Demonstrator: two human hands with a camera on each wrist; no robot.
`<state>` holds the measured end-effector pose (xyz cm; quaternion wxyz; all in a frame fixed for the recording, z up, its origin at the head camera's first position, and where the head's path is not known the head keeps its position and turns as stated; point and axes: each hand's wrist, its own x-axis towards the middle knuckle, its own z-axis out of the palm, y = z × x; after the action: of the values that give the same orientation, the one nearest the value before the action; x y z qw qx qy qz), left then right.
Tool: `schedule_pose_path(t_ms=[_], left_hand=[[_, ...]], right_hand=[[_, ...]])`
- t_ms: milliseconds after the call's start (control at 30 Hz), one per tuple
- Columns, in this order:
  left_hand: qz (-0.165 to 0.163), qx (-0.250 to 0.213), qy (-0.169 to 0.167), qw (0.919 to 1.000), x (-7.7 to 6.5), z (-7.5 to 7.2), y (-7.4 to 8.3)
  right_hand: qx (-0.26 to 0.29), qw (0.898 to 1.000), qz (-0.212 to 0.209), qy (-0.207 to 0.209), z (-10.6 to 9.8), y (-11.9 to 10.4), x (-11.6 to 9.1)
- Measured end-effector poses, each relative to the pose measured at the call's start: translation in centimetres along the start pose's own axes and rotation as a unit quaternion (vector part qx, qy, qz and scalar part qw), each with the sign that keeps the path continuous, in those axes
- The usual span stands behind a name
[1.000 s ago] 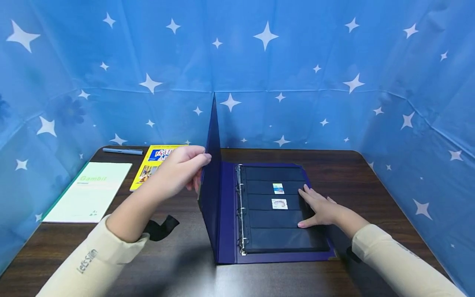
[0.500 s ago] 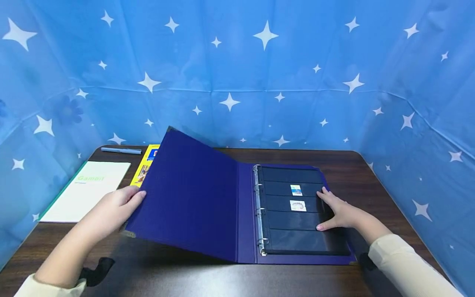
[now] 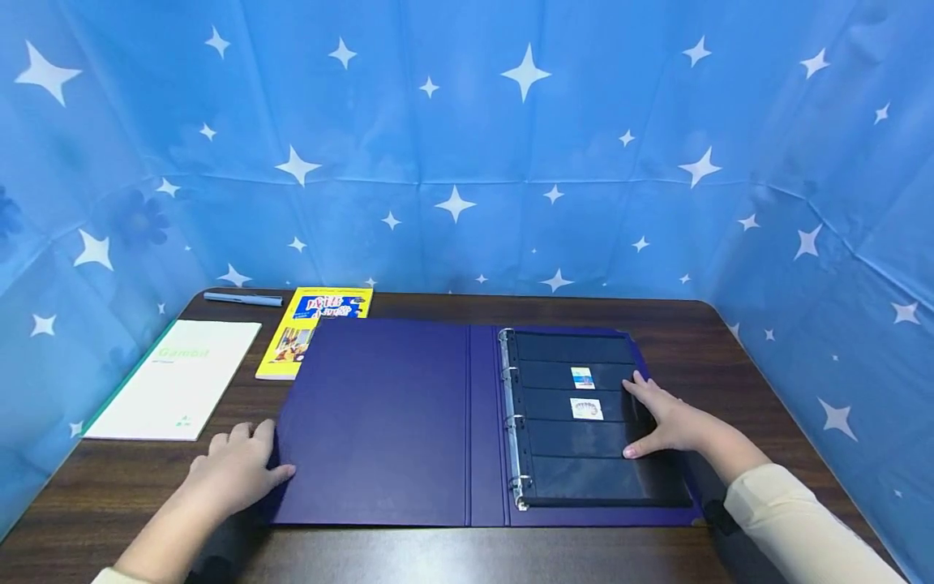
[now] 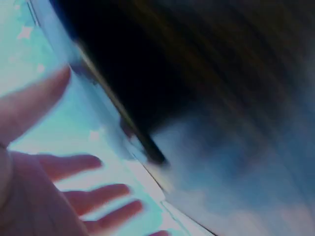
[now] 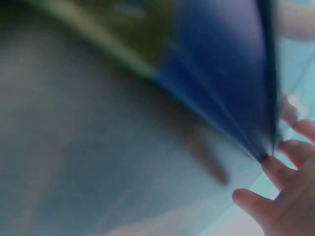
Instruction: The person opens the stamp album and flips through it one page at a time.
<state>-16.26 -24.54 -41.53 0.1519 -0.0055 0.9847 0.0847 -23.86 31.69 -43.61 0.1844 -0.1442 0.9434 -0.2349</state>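
A purple ring binder [image 3: 379, 422] lies spread flat on the dark wooden table in the head view. Its right half bears black pocket pages [image 3: 584, 478] on metal rings [image 3: 515, 421]. Two small stamps, a blue-and-white one [image 3: 582, 378] and a pale one [image 3: 587, 408], sit in the pockets. My left hand [image 3: 233, 462] is at the cover's left edge, fingers extended; the left wrist view is blurred, with the fingers spread. My right hand [image 3: 674, 422] rests on the pages' right edge, thumb and fingers apart. The binder's brass corner [image 5: 123, 29] looms large in the right wrist view.
A white "Gambit" notebook [image 3: 175, 381] lies on the left of the table. Behind the cover's left corner is a yellow book [image 3: 288, 341], partly covered by it. A blue-grey pen [image 3: 243, 299] lies at the back left. Blue star-patterned curtain [image 3: 467, 146] surrounds the table.
The binder's front cover has swung from upright down to the left and now lies flat. My left hand moved left and down with it and has let go. The pages shifted slightly right.
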Motion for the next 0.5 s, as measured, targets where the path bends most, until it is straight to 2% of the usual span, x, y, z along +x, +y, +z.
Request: schedule_pose_path(t_ms=[133,233,367,433,500], left_hand=[[0.088,0.006,0.018,0.996,0.2,0.5,2.0],[0.146,-0.001,0.012,0.9893,0.4,0.6,3.3],[0.171,-0.017,0.001,0.9852,0.8,0.9,3.9],[0.175,-0.019,0.004,0.9843,1.0,1.2,3.8],[0.173,-0.02,0.001,0.9848,1.0,1.5,3.7]], right_hand=[[-0.007,1.0,0.002,0.021,-0.7,0.2,0.4],[-0.017,0.998,0.005,0.056,-1.4,0.5,1.0],[-0.031,0.996,-0.002,0.082,-2.5,1.1,2.7],[-0.025,0.995,0.009,0.091,-3.0,1.2,3.5],[-0.017,0.993,0.042,0.11,-3.2,1.3,4.1]])
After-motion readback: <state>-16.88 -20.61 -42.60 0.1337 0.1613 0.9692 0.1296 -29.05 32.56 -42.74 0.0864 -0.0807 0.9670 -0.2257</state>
